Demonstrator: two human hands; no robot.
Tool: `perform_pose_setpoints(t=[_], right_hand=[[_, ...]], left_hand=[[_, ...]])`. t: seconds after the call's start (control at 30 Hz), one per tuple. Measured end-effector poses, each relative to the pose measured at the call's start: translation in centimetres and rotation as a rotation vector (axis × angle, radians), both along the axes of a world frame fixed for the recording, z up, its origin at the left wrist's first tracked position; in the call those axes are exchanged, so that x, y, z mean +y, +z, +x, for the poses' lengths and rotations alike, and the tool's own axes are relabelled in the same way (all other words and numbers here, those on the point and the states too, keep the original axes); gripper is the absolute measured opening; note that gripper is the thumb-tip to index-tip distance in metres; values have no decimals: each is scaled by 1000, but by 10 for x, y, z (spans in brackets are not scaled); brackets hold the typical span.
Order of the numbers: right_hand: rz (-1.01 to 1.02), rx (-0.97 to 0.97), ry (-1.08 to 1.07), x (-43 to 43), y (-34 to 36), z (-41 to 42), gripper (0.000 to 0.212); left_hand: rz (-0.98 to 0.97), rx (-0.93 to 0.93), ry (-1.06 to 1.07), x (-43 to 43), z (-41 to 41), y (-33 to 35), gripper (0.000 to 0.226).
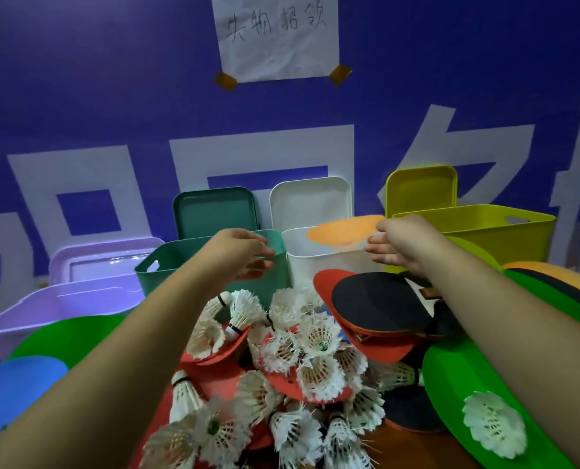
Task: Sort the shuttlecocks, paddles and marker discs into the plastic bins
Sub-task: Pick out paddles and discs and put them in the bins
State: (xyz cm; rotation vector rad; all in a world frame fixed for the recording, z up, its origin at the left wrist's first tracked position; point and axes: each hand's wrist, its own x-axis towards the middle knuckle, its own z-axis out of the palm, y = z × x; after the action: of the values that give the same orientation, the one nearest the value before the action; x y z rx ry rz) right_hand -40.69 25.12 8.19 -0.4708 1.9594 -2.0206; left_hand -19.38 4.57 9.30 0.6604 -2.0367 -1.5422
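My right hand (400, 247) pinches the edge of an orange marker disc (342, 231), which hovers blurred over the white bin (315, 262). My left hand (244, 253) reaches over the near corner of the dark green bin (167, 265), fingers loosely curled and holding nothing. A heap of white shuttlecocks (302, 350) lies below my arms on red discs (376, 350). Black-faced paddles (380, 306) are stacked to the right of the heap. A purple bin (62, 299) stands at the left and a yellow bin (484, 228) at the right.
Lids lean on the blue wall behind the bins: green lid (214, 211), white lid (310, 201), yellow lid (420, 187). Green discs (451, 377) and a blue disc (14, 387) lie at the sides. One shuttlecock (495, 423) sits on the right green disc.
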Motion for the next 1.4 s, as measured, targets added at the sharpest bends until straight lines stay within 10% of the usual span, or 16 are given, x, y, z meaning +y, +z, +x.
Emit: perform_pose_setpoints(t=[0.23, 0.87, 1.07, 1.4], right_hand=[[227, 421, -53, -24, 4, 58, 20], [495, 1075, 748, -161, -23, 296, 16], [649, 1316, 786, -205, -35, 318, 33], [678, 1199, 588, -270, -65, 295, 62]], left_hand=[[-105, -17, 41, -17, 80, -12, 15], [-539, -218, 771, -86, 323, -79, 6], [-668, -272, 664, -52, 371, -128, 28], [-868, -255, 693, -59, 381, -169, 27]])
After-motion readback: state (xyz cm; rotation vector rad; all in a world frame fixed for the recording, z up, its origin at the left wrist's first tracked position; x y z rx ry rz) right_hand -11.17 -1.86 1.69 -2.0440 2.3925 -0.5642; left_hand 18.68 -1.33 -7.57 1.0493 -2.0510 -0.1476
